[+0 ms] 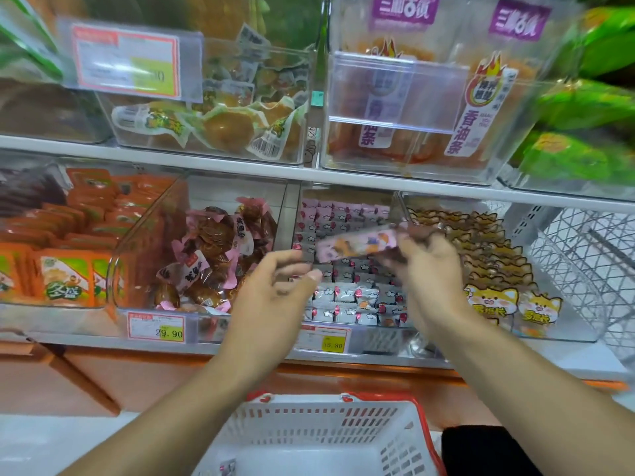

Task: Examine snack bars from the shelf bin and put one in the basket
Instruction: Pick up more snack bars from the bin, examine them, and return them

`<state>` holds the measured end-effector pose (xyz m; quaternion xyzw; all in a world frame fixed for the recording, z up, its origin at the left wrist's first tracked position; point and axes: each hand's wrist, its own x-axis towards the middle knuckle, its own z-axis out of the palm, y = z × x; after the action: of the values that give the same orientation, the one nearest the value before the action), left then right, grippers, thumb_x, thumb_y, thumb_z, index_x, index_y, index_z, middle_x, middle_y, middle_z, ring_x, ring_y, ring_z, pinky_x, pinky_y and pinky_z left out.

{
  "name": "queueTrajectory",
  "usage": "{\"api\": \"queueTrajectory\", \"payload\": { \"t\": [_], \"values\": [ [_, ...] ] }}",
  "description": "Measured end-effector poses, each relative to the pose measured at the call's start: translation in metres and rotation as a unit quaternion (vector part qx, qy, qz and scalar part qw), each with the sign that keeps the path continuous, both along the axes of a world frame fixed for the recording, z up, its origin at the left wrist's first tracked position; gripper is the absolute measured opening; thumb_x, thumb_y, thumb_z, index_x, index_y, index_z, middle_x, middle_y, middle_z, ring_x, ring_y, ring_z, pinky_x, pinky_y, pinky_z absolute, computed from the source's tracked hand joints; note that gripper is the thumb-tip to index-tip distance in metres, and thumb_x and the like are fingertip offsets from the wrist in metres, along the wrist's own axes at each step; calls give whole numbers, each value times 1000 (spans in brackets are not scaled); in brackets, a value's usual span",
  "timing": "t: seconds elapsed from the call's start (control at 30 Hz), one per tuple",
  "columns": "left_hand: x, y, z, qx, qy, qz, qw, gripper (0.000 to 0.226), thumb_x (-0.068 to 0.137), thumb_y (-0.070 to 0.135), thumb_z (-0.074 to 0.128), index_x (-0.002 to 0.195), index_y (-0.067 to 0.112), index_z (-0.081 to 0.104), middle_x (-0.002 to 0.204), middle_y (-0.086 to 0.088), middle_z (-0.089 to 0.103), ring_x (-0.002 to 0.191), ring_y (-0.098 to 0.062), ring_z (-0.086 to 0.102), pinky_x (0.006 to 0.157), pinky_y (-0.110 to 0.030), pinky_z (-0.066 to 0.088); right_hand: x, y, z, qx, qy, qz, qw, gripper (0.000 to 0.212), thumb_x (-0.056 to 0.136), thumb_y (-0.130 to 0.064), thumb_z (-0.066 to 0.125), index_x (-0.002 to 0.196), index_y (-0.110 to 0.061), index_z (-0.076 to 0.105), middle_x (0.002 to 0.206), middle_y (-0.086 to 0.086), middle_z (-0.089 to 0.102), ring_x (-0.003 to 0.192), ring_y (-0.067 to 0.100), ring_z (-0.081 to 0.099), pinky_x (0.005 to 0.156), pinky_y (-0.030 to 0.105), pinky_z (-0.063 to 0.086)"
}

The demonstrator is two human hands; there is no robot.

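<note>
Snack bar pinched at its right end by my right hand above the shelf bin, my left hand loose-fingered just beside it.

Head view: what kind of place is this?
Most likely a shop's snack aisle: clear shelf bins of wrapped snacks, price tags on the shelf edge, and a white shopping basket below the hands. The right hand holds a pink snack bar.
</note>
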<state>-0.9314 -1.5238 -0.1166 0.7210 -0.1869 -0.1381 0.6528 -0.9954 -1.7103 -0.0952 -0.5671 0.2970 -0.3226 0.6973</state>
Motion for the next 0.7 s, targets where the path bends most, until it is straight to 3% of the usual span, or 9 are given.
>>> {"api": "queueTrajectory", "payload": {
  "t": [0.1,0.23,0.33,0.47,0.53,0.7],
  "values": [
    [5,10,1,-66,118,33,990,14,99,22,61,110,20,69,90,1,78,79,-15,75,71,-26,61,-16,28,-3,90,-31,79,992,9,102,-11,56,103,-4,62,77,-2,76,88,14,76,81,28,61],
    [7,22,-7,-82,178,43,980,17,101,22,57,104,16,73,79,-3,76,67,-15,72,61,-23,58,-24,33,-9,145,-23,115,982,8,100,-6,57,95,-4,63,86,4,71,84,15,76,83,31,62],
    [8,29,-13,-71,178,33,981,17,96,31,63,96,18,75,73,1,71,63,-12,65,64,-28,56,-25,31,-13,180,-22,144,973,8,100,-3,55,101,-1,62,95,12,72,83,17,75,78,29,62],
    [10,37,-14,-70,147,11,987,25,78,42,72,83,18,68,70,-1,67,61,-10,64,59,-24,53,-23,25,-19,193,-6,159,968,8,100,-3,54,102,-1,62,91,14,76,83,20,75,74,27,61],
    [11,39,-15,-80,142,-7,987,14,89,30,68,80,19,67,69,-2,64,61,-10,63,57,-22,52,-22,23,-19,194,0,162,968,9,100,-2,53,99,-2,62,91,14,76,82,20,75,72,27,61],
    [13,39,-23,-53,94,11,994,41,101,14,56,66,33,63,82,0,71,73,-12,66,69,-30,54,-19,22,-20,199,-6,176,964,4,100,-4,54,99,-4,58,102,20,76,92,26,76,75,31,62]
  ]
}}
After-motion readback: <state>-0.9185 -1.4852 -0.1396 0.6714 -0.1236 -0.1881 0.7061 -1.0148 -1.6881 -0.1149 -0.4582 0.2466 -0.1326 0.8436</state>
